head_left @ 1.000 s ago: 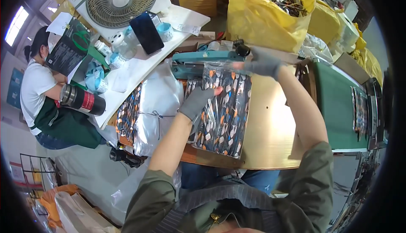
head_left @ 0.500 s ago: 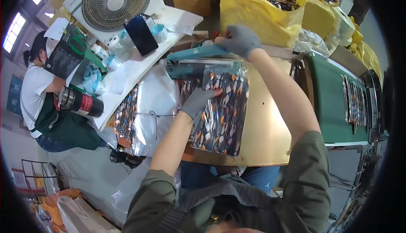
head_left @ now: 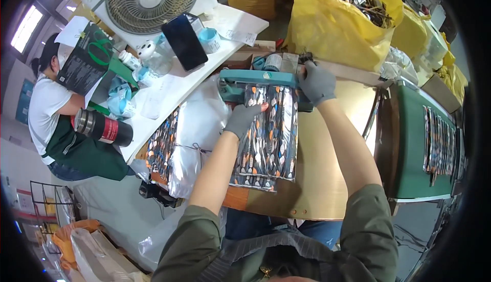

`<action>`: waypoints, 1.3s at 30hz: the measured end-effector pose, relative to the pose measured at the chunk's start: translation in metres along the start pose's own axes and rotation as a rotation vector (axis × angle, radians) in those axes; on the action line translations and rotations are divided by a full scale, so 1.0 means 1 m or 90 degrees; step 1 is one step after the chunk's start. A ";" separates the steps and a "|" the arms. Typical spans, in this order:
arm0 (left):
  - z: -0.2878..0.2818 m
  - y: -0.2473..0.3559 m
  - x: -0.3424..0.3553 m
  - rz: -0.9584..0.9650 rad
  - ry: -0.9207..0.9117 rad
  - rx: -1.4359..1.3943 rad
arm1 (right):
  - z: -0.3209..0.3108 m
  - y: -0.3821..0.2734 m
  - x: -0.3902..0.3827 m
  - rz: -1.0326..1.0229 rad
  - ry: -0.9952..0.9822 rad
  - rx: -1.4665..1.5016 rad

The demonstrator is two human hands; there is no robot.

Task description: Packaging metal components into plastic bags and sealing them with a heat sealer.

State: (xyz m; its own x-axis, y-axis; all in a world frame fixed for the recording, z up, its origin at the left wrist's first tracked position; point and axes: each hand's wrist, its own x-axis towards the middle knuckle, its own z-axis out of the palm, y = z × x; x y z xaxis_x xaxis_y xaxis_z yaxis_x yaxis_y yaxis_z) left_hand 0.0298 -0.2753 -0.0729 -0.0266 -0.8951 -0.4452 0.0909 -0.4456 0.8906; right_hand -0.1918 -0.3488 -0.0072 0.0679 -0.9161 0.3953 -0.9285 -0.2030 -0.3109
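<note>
A flat clear plastic bag (head_left: 273, 144), packed with dark strips patterned in orange and white, lies before me with its far end at the teal bag sealer (head_left: 255, 79). Its arm is lowered across that end. My left hand (head_left: 243, 121), in a grey glove with one bare fingertip showing, grips the bag's left side; its other fingers are mostly hidden. At the sealer's right end, my gloved right hand (head_left: 317, 83) is closed on the arm. Another patterned bag (head_left: 253, 181) shows underneath at the near edge.
Left of the bag lie clear plastic sheets (head_left: 197, 133) and more patterned strips (head_left: 162, 149). A white table (head_left: 179, 90) holds a fan, phone, tape rolls and a flask (head_left: 105, 128). A yellow sack (head_left: 337, 31) stands beyond; a green conveyor belt (head_left: 409, 144) is right. A person sits left.
My right hand has brought the raised sealer arm down across the bag's far end. The left hand still holds the bag, now with its end at the sealer. The whole view has shifted slightly.
</note>
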 end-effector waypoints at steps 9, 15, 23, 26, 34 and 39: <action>0.021 0.011 -0.011 0.027 -0.020 -0.015 | 0.007 0.021 -0.008 0.041 0.044 0.093; -0.019 0.007 -0.017 -0.052 0.064 0.076 | 0.003 0.024 -0.028 0.011 0.053 0.322; -0.004 0.079 -0.138 0.537 0.387 0.075 | -0.028 0.209 -0.129 0.453 -0.077 -0.117; 0.050 0.078 -0.167 0.615 0.287 0.319 | -0.051 0.155 -0.161 0.338 -0.144 0.163; 0.147 0.061 -0.227 0.109 -0.449 0.440 | -0.210 0.063 -0.205 -0.478 0.147 -0.006; 0.170 0.024 -0.267 0.086 -0.274 0.162 | -0.269 0.066 -0.205 0.032 0.231 0.440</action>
State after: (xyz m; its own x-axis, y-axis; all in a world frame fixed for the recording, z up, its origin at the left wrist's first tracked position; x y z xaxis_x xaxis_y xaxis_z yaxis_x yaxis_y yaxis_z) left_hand -0.1306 -0.0495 0.0835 -0.4440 -0.8463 -0.2943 -0.1224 -0.2681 0.9556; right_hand -0.3647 -0.0811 0.1235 -0.2026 -0.7839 0.5868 -0.4817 -0.4420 -0.7567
